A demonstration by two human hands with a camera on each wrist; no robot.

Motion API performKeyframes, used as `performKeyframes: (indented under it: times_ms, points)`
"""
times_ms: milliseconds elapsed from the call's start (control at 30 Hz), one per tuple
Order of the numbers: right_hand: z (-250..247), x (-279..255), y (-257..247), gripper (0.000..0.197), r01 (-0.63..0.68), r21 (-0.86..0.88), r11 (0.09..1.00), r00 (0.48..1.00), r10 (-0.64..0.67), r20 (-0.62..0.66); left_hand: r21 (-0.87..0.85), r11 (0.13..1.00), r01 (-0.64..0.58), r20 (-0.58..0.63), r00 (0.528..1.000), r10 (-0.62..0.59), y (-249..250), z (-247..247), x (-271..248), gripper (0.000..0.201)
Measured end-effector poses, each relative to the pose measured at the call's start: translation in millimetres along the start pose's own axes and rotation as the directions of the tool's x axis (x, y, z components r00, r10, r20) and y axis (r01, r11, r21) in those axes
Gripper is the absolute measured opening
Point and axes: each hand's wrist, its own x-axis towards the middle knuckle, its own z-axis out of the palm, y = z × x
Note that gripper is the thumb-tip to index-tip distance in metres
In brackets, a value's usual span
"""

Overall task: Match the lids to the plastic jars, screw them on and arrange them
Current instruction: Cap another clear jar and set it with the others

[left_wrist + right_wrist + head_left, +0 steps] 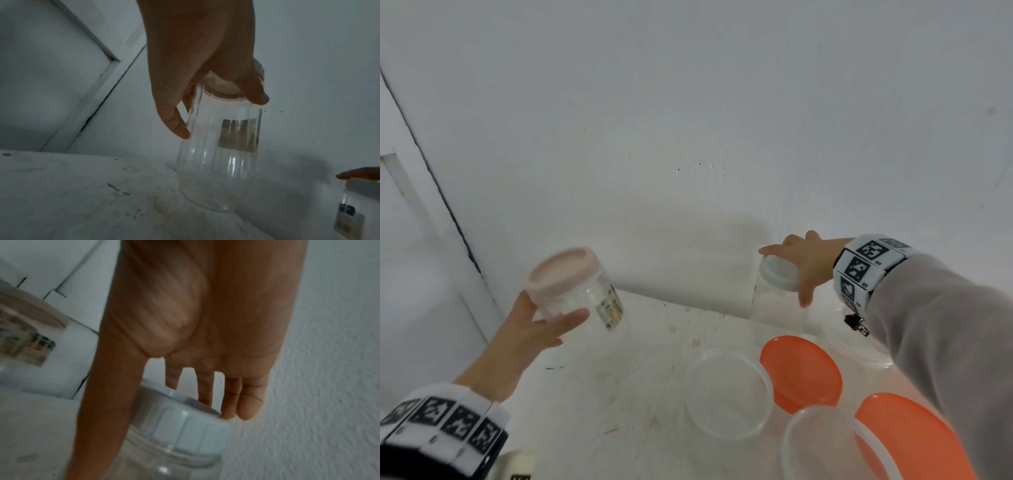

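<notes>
The left hand (527, 329) grips the pink-lidded jar (582, 291) just under its lid, tilted above the counter (619, 394). The right hand (804, 263) lies with straight fingers over the white-lidded jar (777, 291), standing by the wall.

Jar label (610, 308) blurred, unreadable; front jar (825, 445) cut by bottom edge.

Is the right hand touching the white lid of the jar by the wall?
Touching. In the right wrist view, the right hand has straight fingers resting on top of the white lid, with no gap.
</notes>
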Motion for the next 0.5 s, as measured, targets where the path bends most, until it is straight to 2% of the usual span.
performKeyframes:
  times_ms: [67, 233, 400, 500]
  points:
    - [-3.4, 5.7, -0.4, 0.106, 0.003, 0.006, 1.0, 1.0, -0.003, 0.006, 0.046, 0.999, 0.029, -0.055, 0.998, -0.027, -3.0, 12.8, 21.0, 0.109]
    - [-14.5, 22.1, -22.3, 0.103, 0.087, 0.127, 0.988, 0.995, -0.08, -0.06, 0.174, 0.982, 0.066, -0.193, 0.981, -0.032, -17.5, 39.1, 74.3, 0.1]
    - [-34.3, 50.4, -66.1, 0.097, 0.198, 0.19, 0.962, 0.965, -0.156, -0.211, 0.25, 0.968, 0.018, -0.288, 0.956, 0.057, -26.3, 58.6, 116.4, 0.099]
    - [-39.8, 66.5, -94.7, 0.093, 0.238, 0.201, 0.95, 0.948, -0.183, -0.259, 0.286, 0.958, -0.001, -0.339, 0.935, 0.102, -29.3, 67.8, 133.5, 0.099]
